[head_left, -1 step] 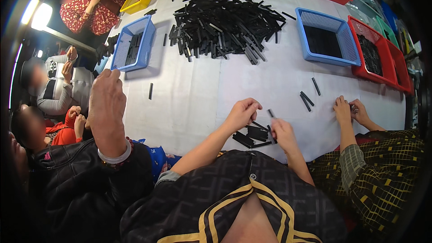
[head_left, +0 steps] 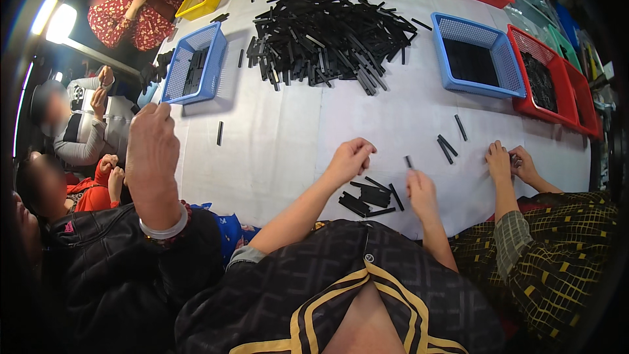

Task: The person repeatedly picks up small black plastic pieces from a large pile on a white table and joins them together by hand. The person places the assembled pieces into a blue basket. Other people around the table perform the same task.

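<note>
Between thumb and fingers, my right hand point(head_left: 420, 190) pinches a short black strip point(head_left: 409, 162) that points up and away from me. My left hand point(head_left: 352, 158) is to its left, over the white table, with fingers curled together. Whatever it may hold is hidden. Just below and between the two hands lies a small loose group of flat black strips point(head_left: 372, 195), some overlapping, one slanting apart at the right side.
A large heap of black strips point(head_left: 327, 36) fills the table's far middle. Blue baskets point(head_left: 481, 88) point(head_left: 190, 98) flank it, with red baskets point(head_left: 553, 115) farther right. Co-workers' hands point(head_left: 156, 164) point(head_left: 508, 160) are close on both sides.
My right hand has shifted to the right with the black strip, away from the small group. My left hand has drawn slightly left and up.
</note>
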Demonstrator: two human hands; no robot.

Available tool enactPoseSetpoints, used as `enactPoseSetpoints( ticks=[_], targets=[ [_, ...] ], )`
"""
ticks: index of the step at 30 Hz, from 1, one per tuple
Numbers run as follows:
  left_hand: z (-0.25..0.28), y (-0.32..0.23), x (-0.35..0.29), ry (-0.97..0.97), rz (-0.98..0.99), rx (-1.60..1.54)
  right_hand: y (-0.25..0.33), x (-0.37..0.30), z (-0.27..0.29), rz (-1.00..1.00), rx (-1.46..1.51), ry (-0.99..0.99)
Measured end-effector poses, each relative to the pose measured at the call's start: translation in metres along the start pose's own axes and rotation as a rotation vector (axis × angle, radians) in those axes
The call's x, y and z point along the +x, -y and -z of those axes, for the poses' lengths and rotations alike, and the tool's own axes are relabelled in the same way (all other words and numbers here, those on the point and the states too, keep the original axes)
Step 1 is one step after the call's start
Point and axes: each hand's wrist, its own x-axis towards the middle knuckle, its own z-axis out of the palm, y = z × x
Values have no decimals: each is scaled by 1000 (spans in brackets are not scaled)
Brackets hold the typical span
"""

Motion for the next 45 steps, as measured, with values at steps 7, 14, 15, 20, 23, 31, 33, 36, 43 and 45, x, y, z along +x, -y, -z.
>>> enactPoseSetpoints(
  ticks=[7,14,15,20,23,31,33,36,43,45],
  targets=[
    [49,17,108,-366,-54,315,-50,59,72,-17,-512,-713],
    [30,-5,179,-510,129,-99,-58,126,97,-32,-804,-855],
    [28,-6,182,-507,148,-132,-61,130,98,-45,-837,-865],
    [31,0,196,-473,222,-199,-78,143,101,-71,-828,-863],
    [32,-2,187,-456,248,-250,-78,142,102,-87,-796,-849],
    [6,-32,87,-152,168,-457,-9,104,52,231,-174,-533],
    [-9,-39,60,-87,91,-432,26,80,13,225,119,-201],
    [-22,-40,26,-52,-67,-340,62,55,-18,193,293,112],
    [-12,-47,-5,-48,-209,-86,78,20,-27,182,230,147],
    [-7,-49,-6,-74,-184,-113,86,6,-31,161,286,164]
  ],
)
